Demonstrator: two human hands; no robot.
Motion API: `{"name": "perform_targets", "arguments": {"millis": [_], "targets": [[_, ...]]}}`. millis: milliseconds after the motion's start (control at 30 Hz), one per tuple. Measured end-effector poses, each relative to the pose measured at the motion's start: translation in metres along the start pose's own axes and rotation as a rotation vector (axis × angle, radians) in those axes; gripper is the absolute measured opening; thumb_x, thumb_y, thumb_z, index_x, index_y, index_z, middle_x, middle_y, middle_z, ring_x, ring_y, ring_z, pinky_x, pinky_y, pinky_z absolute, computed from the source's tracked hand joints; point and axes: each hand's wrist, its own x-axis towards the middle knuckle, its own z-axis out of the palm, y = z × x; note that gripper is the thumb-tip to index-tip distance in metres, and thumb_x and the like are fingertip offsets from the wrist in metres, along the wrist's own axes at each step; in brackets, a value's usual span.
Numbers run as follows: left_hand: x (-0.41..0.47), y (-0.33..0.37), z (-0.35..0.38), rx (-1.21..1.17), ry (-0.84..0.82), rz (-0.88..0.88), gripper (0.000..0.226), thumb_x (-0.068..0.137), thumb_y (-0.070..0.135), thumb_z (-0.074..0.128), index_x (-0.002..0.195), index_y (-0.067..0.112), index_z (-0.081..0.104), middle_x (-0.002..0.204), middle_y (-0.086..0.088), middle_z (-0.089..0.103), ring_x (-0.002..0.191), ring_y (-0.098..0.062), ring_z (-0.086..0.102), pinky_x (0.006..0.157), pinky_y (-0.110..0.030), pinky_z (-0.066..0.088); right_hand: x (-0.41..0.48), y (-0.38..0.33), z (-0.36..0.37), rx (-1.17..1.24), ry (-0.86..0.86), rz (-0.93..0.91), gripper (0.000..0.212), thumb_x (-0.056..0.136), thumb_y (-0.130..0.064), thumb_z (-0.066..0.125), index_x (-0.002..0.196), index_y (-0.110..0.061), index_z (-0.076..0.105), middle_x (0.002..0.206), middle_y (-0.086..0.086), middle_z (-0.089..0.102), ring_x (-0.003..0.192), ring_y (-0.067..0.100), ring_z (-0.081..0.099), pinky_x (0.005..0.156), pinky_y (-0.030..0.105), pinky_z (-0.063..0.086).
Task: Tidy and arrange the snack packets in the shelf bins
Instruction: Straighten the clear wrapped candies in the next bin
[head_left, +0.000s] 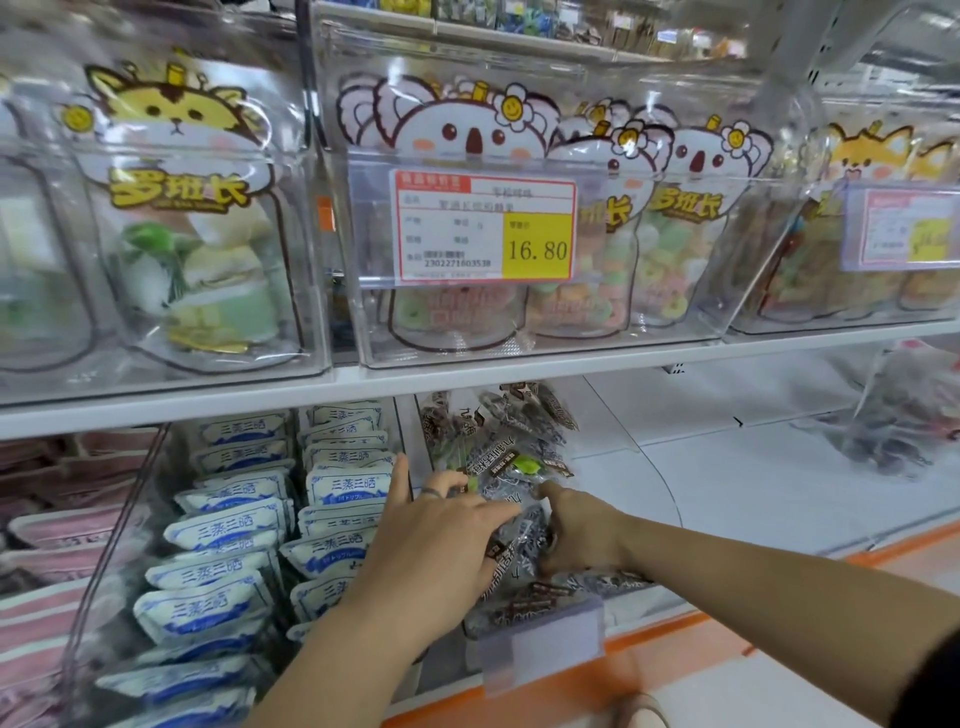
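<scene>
Both of my hands reach into a clear bin (540, 649) on the lower shelf that holds several clear packets of dark brown sweets (498, 441). My left hand (436, 540) lies over the packets with fingers stretched out, touching the top one. My right hand (582, 530) curls its fingers around a dark packet (524, 535) from the right side. Left of this bin stand two rows of white-and-blue packets (228, 535) in their own bin.
The upper shelf carries clear bins of cartoon-printed bags: a yellow cat bag (192, 208), koala bags (467, 156) behind a 16.80 price tag (485, 226), fox bags (872, 208). Pink packets (57, 519) lie far left. A loose bag (904, 415) sits on the white shelf at right.
</scene>
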Motion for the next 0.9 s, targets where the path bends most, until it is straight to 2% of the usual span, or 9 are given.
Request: {"name": "perform_targets", "arguments": {"millis": [67, 233, 333, 400, 533, 633, 733, 800, 900], "targets": [[0.0, 0.0, 0.0, 0.0, 0.001, 0.002, 0.058, 0.092, 0.039, 0.053, 0.141, 0.049, 0.025, 0.143, 0.019, 0.043, 0.142, -0.009, 0.016, 0.112, -0.053, -0.015, -0.001, 0.0, -0.001, 0.004, 0.038, -0.019, 0.083, 0.073, -0.018, 0.076, 0.139, -0.01, 0.028, 0.106, 0.007, 0.059, 0.093, 0.02, 0.054, 0.072, 0.025, 0.044], [0.001, 0.0, 0.0, 0.004, -0.001, 0.001, 0.057, 0.092, 0.04, 0.053, 0.142, 0.048, 0.026, 0.143, 0.018, 0.043, 0.142, -0.009, 0.016, 0.113, -0.054, -0.013, 0.0, 0.004, -0.001, -0.037, 0.132, -0.067, 0.081, 0.075, -0.031, 0.077, 0.141, -0.009, 0.036, 0.129, 0.01, 0.056, 0.119, 0.024, 0.05, 0.094, 0.027, 0.043], [0.0, 0.0, 0.0, 0.002, 0.002, 0.002, 0.056, 0.092, 0.04, 0.053, 0.141, 0.049, 0.026, 0.142, 0.019, 0.044, 0.141, -0.01, 0.016, 0.112, -0.054, -0.013, -0.001, 0.003, -0.004, -0.022, 0.121, -0.056, 0.071, 0.084, -0.026, 0.068, 0.144, -0.01, 0.032, 0.125, 0.013, 0.059, 0.115, 0.025, 0.054, 0.089, 0.026, 0.043], [0.0, 0.0, 0.0, -0.004, 0.003, 0.002, 0.056, 0.092, 0.039, 0.053, 0.141, 0.049, 0.026, 0.142, 0.018, 0.044, 0.141, -0.01, 0.016, 0.112, -0.053, -0.013, -0.004, 0.002, -0.006, 0.009, 0.129, -0.034, 0.072, 0.083, -0.02, 0.068, 0.143, -0.011, 0.029, 0.117, 0.013, 0.061, 0.107, 0.025, 0.056, 0.082, 0.027, 0.044], [0.0, 0.0, 0.0, 0.005, 0.0, 0.005, 0.06, 0.092, 0.04, 0.053, 0.141, 0.051, 0.022, 0.143, 0.019, 0.043, 0.141, -0.009, 0.017, 0.112, -0.053, -0.013, -0.012, 0.002, -0.011, -0.099, 0.257, -0.037, 0.071, 0.076, -0.027, 0.073, 0.133, -0.017, 0.033, 0.1, 0.008, 0.064, 0.093, 0.028, 0.06, 0.067, 0.028, 0.039], [0.0, 0.0, 0.0, 0.007, -0.007, 0.005, 0.057, 0.091, 0.039, 0.054, 0.141, 0.049, 0.027, 0.142, 0.019, 0.044, 0.141, -0.01, 0.017, 0.112, -0.053, -0.013, -0.022, -0.003, -0.021, -0.281, 0.344, -0.142, 0.046, 0.081, -0.034, 0.066, 0.123, -0.023, 0.051, 0.103, 0.003, 0.065, 0.099, 0.026, 0.061, 0.073, 0.031, 0.046], [0.0, 0.0, -0.001, -0.003, -0.009, 0.005, 0.056, 0.091, 0.04, 0.056, 0.139, 0.049, 0.03, 0.141, 0.02, 0.045, 0.141, -0.01, 0.018, 0.112, -0.053, -0.013, -0.035, -0.005, -0.032, -0.327, 0.382, -0.249, 0.032, 0.084, -0.028, 0.063, 0.115, -0.032, 0.062, 0.116, -0.005, 0.059, 0.106, 0.018, 0.057, 0.079, 0.028, 0.048], [0.0, 0.001, -0.001, -0.012, -0.007, 0.011, 0.051, 0.09, 0.041, 0.056, 0.136, 0.048, 0.035, 0.14, 0.021, 0.046, 0.14, -0.009, 0.018, 0.112, -0.053, -0.013, -0.047, 0.001, -0.036, -0.291, 0.544, -0.338, 0.027, 0.083, -0.023, 0.068, 0.106, -0.037, 0.067, 0.109, -0.013, 0.061, 0.101, 0.013, 0.056, 0.07, 0.023, 0.043], [-0.002, 0.0, -0.004, -0.052, -0.007, 0.014, 0.044, 0.09, 0.048, 0.053, 0.132, 0.046, 0.042, 0.139, 0.022, 0.046, 0.139, -0.007, 0.019, 0.113, -0.052, -0.012, -0.064, 0.019, -0.033, -0.07, 0.777, -0.5, 0.03, 0.076, -0.006, 0.072, 0.097, -0.028, 0.072, 0.1, -0.014, 0.066, 0.079, -0.002, 0.058, 0.065, 0.011, 0.04]]}}
